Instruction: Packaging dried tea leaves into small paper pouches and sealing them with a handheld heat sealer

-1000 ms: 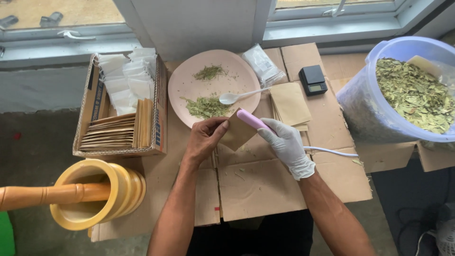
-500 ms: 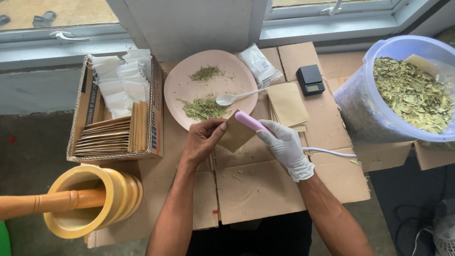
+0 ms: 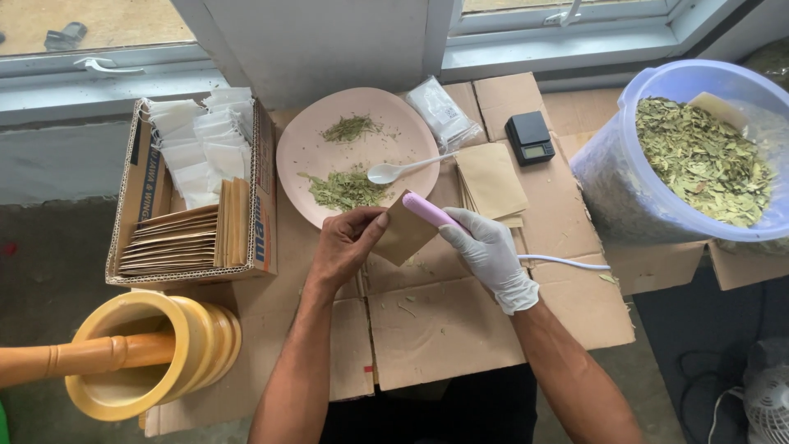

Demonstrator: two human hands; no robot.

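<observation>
Two hands at frame centre, both on one small packet.
Cardboard sheets (image 3: 460, 321): flattened, brown, covering work surface from centre to right edge.
Bucket (image 3: 649, 189): translucent bluish, upper right, filled with dried green leaves (image 3: 699, 160).
Mortar (image 3: 156, 353): yellow, lower left, wooden pestle (image 3: 74, 358) lying in it, handle toward left edge.
Cardboard box (image 3: 263, 181): upper left, holding white sachets (image 3: 197, 148) at back, stacked brown envelopes (image 3: 181, 238) at front.
Plate (image 3: 304, 156): pink, round, upper centre, two heaps of crushed green leaf (image 3: 345, 191); white spoon (image 3: 403, 168) resting on right rim.
Left hand (image 3: 345, 247): bare, just below plate, thumb and fingers pinched on left edge of brown packet (image 3: 407, 238).
Right hand (image 3: 489, 255): white glove, closed around pink sealer (image 3: 427, 211), white cord (image 3: 567, 263) trailing to right.
Brown packet: held between both hands at centre, tilted, just off lower right rim of plate; pink sealer tip laid against its upper right edge.
Envelope stack (image 3: 491, 179): brown, flat, just right of plate, above gloved hand.
Clear bag (image 3: 448, 111): top centre, beside plate, contents too small to tell.
Scale (image 3: 530, 138): small, black, right of clear bag, near bucket.
</observation>
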